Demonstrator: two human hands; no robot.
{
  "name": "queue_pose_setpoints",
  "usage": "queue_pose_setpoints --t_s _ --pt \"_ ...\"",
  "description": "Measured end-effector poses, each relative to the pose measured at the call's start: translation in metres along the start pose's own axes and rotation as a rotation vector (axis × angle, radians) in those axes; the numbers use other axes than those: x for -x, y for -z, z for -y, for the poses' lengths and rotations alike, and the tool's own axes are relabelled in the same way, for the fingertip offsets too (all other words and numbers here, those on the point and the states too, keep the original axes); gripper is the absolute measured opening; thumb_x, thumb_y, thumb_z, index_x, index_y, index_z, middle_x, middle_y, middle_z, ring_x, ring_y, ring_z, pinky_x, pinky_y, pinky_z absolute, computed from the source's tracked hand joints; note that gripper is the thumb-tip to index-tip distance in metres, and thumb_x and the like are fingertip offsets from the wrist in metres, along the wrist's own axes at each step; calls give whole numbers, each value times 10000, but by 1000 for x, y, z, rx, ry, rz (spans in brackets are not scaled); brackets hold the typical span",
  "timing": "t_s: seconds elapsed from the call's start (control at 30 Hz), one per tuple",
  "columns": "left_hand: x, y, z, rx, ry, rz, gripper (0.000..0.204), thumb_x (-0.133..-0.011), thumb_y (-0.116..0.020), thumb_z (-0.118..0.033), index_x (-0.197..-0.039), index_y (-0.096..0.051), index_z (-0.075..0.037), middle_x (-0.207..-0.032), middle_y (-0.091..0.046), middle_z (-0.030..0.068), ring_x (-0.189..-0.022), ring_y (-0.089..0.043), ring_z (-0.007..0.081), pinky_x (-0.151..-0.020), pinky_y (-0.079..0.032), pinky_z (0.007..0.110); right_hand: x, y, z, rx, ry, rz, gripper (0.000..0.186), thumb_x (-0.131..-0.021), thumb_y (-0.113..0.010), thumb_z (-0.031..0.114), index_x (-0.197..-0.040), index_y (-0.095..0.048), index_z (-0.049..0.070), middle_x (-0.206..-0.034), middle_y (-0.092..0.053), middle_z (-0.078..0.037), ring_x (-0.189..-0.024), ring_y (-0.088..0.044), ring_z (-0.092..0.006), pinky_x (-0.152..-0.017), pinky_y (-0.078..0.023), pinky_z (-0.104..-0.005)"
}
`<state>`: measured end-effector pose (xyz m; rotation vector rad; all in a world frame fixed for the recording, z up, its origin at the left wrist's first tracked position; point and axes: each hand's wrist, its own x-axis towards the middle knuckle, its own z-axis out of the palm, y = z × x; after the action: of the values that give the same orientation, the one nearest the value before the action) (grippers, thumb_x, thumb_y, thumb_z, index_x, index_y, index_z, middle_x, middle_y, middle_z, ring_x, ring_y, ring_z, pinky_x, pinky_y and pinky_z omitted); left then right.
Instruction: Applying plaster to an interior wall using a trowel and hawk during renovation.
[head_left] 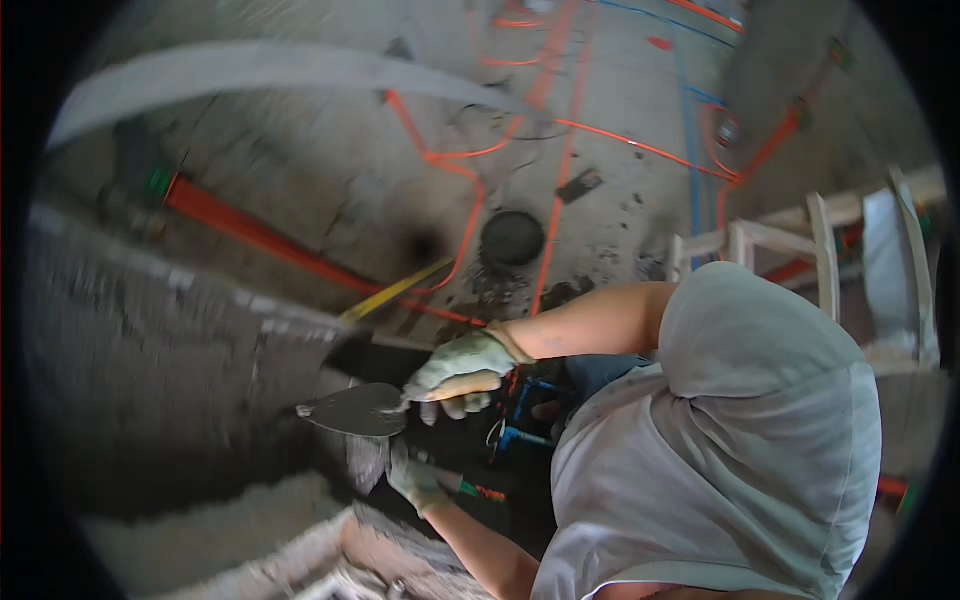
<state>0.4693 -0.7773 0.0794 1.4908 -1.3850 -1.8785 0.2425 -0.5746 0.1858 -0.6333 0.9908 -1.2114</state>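
My right hand (465, 365), in a pale work glove, is closed round the wooden handle of a pointed trowel (355, 412). The grey blade points left, toward the rough dark wall (170, 400). Just below the blade, my gloved left hand (415, 482) is closed beside a light grey flat piece (367, 462), partly covered by the trowel. A green-and-red handle (480, 491) shows on the other side of that hand. Whether it belongs to the grey piece is unclear. The left fingers are largely hidden, so their exact hold cannot be made out.
A yellow bar (395, 290) leans near the wall's edge. Beyond lie a round dark bucket (512, 240), orange conduits (640, 145) and a blue pipe (690, 150) on the concrete floor. A wooden frame (825, 250) stands at right, and a blue object (525, 430) lies near my body.
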Motion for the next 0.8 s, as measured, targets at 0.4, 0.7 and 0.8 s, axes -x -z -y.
queue_pose_setpoints --t_s 0.4,0.7,0.8 --pt "17 -9 -5 38 21 35 173 -913 -693 -273 -892 -612 -121 -717 -530 -41 -544 -459 98 -528 -406 284 239 113 -3 -217 508 -1053 405 -1027 -488 481 -1108 -678 132 -741 -578 8 -527 -566 -98 -459 -468 -279" --pt "32 -8 -6 272 8 62 192 -904 -710 -162 -1017 -679 -9 -849 -624 47 -678 -571 144 -581 -480 296 61 36 -14 293 146 -507 382 -991 -613 451 -1146 -718 119 -791 -689 -33 -645 -639 -141 -553 -508 -277" --pt "50 -13 -22 202 -48 8 163 -890 -722 -190 -944 -645 -58 -728 -599 27 -554 -537 135 -510 -449 284 11 22 7 1571 915 -286 291 -931 -676 354 -1158 -725 177 -936 -728 -86 -738 -687 -250 -616 -553 -370"
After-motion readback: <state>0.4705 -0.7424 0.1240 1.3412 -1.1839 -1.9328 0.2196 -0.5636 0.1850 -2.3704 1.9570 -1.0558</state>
